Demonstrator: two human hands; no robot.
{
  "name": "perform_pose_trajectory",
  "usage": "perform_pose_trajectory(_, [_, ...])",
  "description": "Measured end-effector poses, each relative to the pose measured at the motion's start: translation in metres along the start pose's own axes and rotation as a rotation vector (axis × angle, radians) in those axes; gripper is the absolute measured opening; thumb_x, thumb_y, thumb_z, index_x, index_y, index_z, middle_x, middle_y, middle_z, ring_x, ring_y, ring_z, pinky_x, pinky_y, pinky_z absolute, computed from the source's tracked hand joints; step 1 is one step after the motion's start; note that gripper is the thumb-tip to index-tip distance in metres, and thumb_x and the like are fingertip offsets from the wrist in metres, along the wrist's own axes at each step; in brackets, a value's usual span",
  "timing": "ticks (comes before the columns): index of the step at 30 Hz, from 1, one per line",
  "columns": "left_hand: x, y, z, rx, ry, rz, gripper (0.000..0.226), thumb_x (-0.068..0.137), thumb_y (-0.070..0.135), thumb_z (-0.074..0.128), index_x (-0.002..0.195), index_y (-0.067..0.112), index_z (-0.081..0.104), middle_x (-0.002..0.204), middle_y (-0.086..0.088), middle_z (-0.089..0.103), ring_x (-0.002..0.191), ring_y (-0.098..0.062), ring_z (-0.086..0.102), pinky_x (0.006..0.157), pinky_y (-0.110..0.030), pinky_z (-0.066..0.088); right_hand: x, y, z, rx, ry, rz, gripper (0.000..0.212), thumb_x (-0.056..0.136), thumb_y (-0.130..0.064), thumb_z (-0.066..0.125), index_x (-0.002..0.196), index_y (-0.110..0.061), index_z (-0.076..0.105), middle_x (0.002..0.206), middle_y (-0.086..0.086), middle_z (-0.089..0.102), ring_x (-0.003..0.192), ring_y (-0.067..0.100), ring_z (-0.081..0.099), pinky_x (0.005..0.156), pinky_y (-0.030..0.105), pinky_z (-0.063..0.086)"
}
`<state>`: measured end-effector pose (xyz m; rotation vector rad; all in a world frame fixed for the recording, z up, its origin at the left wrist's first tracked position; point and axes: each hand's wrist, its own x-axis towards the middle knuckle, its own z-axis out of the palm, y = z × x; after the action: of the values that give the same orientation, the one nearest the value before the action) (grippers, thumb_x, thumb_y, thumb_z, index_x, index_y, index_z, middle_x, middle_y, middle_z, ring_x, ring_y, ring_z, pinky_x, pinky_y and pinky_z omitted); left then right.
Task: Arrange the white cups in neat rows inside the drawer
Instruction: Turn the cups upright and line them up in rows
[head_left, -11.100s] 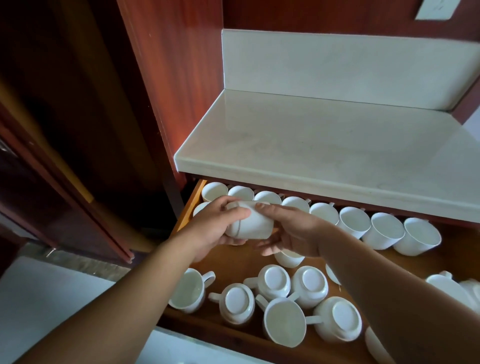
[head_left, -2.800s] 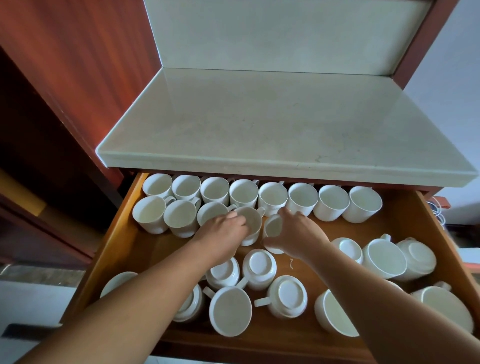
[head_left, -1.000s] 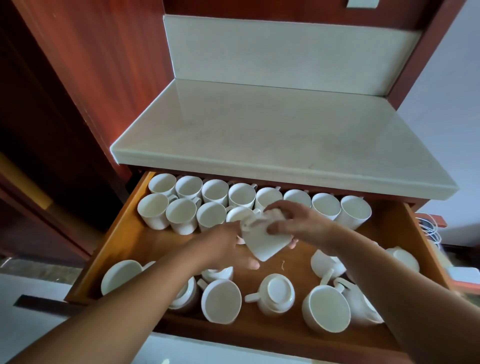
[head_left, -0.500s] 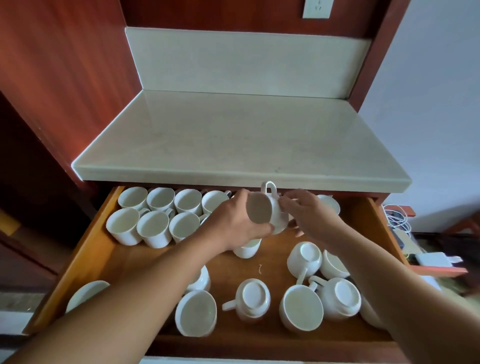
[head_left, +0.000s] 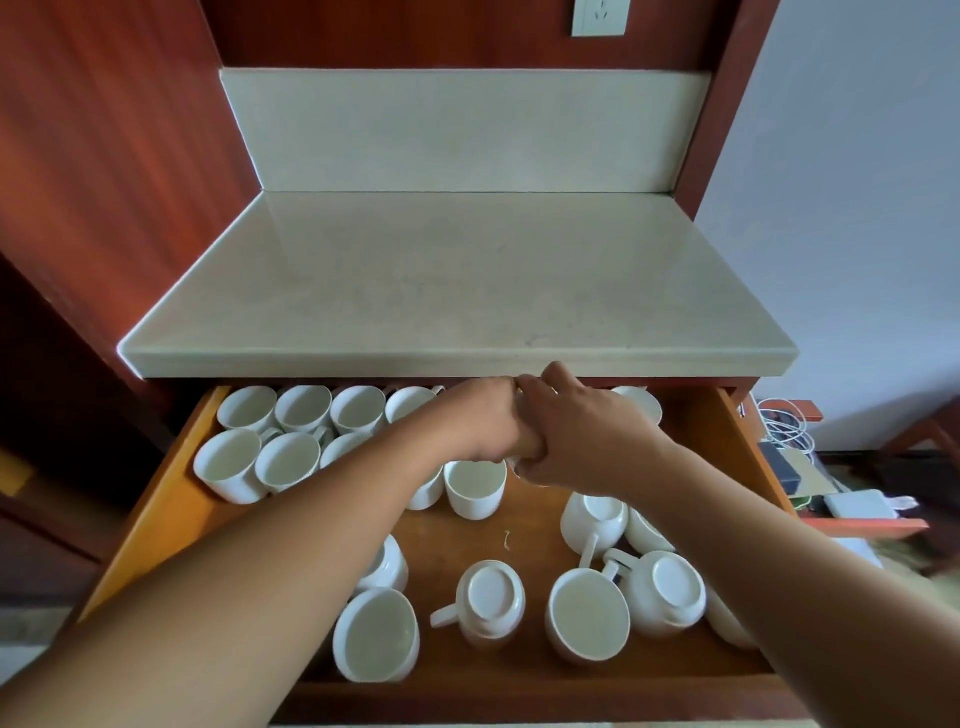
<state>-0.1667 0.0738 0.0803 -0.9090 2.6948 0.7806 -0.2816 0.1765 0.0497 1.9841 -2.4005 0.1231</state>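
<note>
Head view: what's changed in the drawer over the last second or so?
The left hand and right hand carried the lifted cup from mid-air down towards the second row's open end. It's now nearly hidden between them, not visibly released. The rows at the back left and the loose cups up front stayed put.

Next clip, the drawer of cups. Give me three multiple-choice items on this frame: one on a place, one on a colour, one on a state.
1. Where over the drawer are the left hand and right hand?
A) front left corner
B) back middle, touching each other
C) front right corner

2. What colour is the drawer's inside?
A) orange-brown wood
B) white
C) black

3. How does the front-centre cup stand?
A) upright
B) on its side
C) upside down

Answers: B, the hands meet just below the counter edge; A, the side wall and floor show wood; C, its flat base faces up.
</note>
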Motion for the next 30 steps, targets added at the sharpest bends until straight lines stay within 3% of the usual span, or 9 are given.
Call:
perform_pose_trajectory(3, [-0.001,-0.016,0.011,-0.151,0.044,-0.006,0.036,0.07,0.042,0.074,0.097,0.022,0.061,0.09,-0.005,0.074,0.076,-0.021,0.07,0.068,-0.038,0.055,0.003,0.003,0.019,0.041,-0.065,0.022,0.055,0.069,-0.063,0.054,0.114,-0.031,0.051,0.108,-0.006,0.046,0.085,0.022,0.064,0.065,0.036,0.056])
perform_pose_trajectory(6, [-0.007,-0.048,0.025,-0.228,0.05,-0.023,0.047,0.078,0.062,0.073,0.114,0.034,0.062,0.105,0.013,0.069,0.09,-0.007,0.066,0.081,-0.031,0.056,-0.001,0.006,0.029,0.109,-0.152,0.085,0.064,0.077,-0.06,0.063,0.129,-0.027,0.046,0.122,-0.001,0.044,0.084,0.022,0.059,0.063,0.031,0.049])
perform_pose_trajectory(11, [-0.035,-0.116,0.041,0.042,-0.048,-0.194,0.033,0.085,0.051,0.075,0.106,0.028,0.064,0.101,0.01,0.065,0.085,-0.009,0.063,0.077,-0.032,0.056,-0.008,0.003,0.054,0.136,-0.24,0.172,0.083,0.075,-0.057,0.074,0.139,-0.019,0.039,0.133,0.004,0.042,0.086,0.022,0.057,0.065,0.03,0.049])
perform_pose_trajectory(17, [-0.056,-0.139,0.063,0.311,-0.184,-0.295,0.048,0.083,0.058,0.07,0.11,0.019,0.062,0.107,0.002,0.064,0.097,-0.02,0.06,0.08,-0.037,0.051,0.0,-0.007,0.074,0.117,-0.298,0.241,0.084,0.075,-0.05,0.075,0.141,-0.016,0.036,0.149,0.014,0.033,0.099,0.032,0.066,0.066,0.035,0.054])
perform_pose_trajectory(20, [-0.059,-0.143,0.073,0.359,-0.202,-0.309,0.045,0.077,0.058,0.068,0.101,0.023,0.053,0.102,0.004,0.059,0.101,-0.023,0.06,0.075,-0.035,0.049,0.002,-0.01,0.073,0.117,-0.291,0.277,0.078,0.075,-0.046,0.076,0.136,-0.016,0.038,0.138,0.012,0.04,0.093,0.031,0.065,0.068,0.036,0.056])
perform_pose_trajectory(23, [-0.061,-0.142,0.081,0.381,-0.198,-0.328,0.048,0.071,0.058,0.067,0.103,0.024,0.055,0.102,0.003,0.063,0.097,-0.023,0.062,0.076,-0.034,0.051,0.002,-0.013,0.072,0.108,-0.305,0.293,0.07,0.076,-0.044,0.075,0.131,-0.016,0.042,0.127,0.01,0.045,0.101,0.031,0.063,0.072,0.036,0.053])
perform_pose_trajectory(30, [-0.059,-0.142,0.085,0.331,-0.167,-0.396,0.042,0.064,0.053,0.071,0.094,0.025,0.06,0.09,0.005,0.063,0.086,-0.019,0.063,0.068,-0.03,0.052,0.003,-0.016,0.079,0.061,-0.305,0.306,0.067,0.079,-0.052,0.069,0.129,-0.016,0.043,0.126,0.009,0.047,0.108,0.031,0.062,0.087,0.039,0.05])
